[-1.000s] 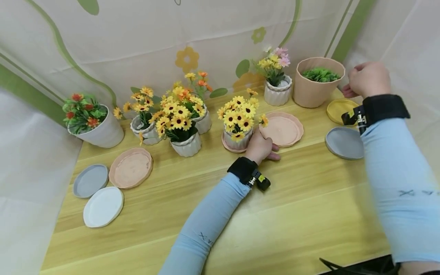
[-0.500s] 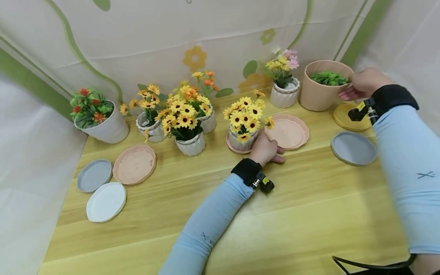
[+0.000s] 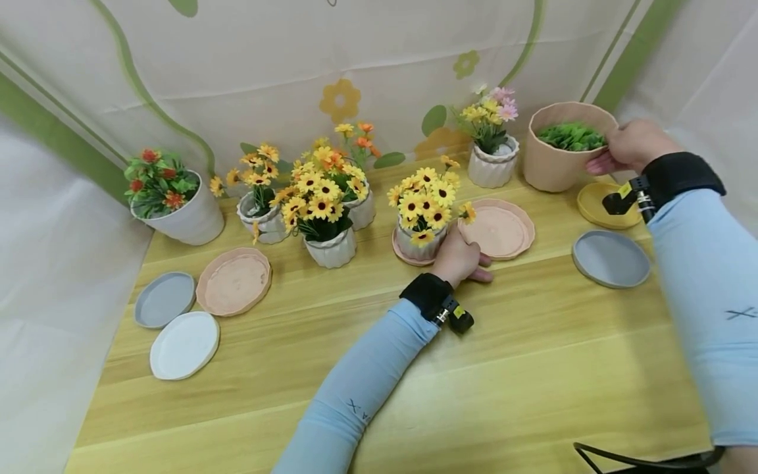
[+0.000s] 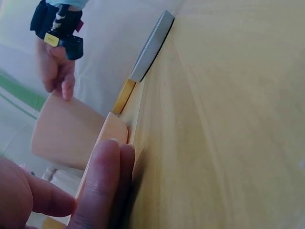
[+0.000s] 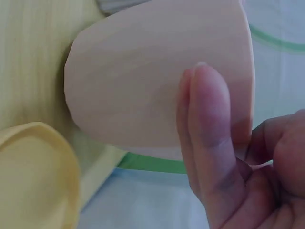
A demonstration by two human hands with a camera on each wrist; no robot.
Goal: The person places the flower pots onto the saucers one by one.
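My left hand [image 3: 458, 259] pinches the near-left rim of a scalloped peach saucer [image 3: 500, 229]; in the left wrist view the saucer's edge [image 4: 116, 129] runs between thumb and fingers. Close beside that hand, a ribbed white pot of yellow daisies [image 3: 422, 242] stands on a small pink saucer [image 3: 403, 255]. At the back right my right hand [image 3: 639, 146] grips the rim of a large peach flowerpot [image 3: 551, 163] with green leaves [image 3: 571, 136] inside. In the right wrist view the fingers [image 5: 209, 119] lie along the pot's outside wall, and the thumb is at the rim.
A yellow saucer [image 3: 604, 214] and a grey saucer [image 3: 611, 259] lie below the right hand. Several potted flowers stand along the back, including a tilted white pot [image 3: 192, 217]. Grey [image 3: 164, 299], peach [image 3: 233, 282] and white [image 3: 185, 345] saucers lie at left.
My right hand has come in from beside the large peach flowerpot and taken hold of its rim. The left hand stays at the peach saucer. The head view has shifted slightly.
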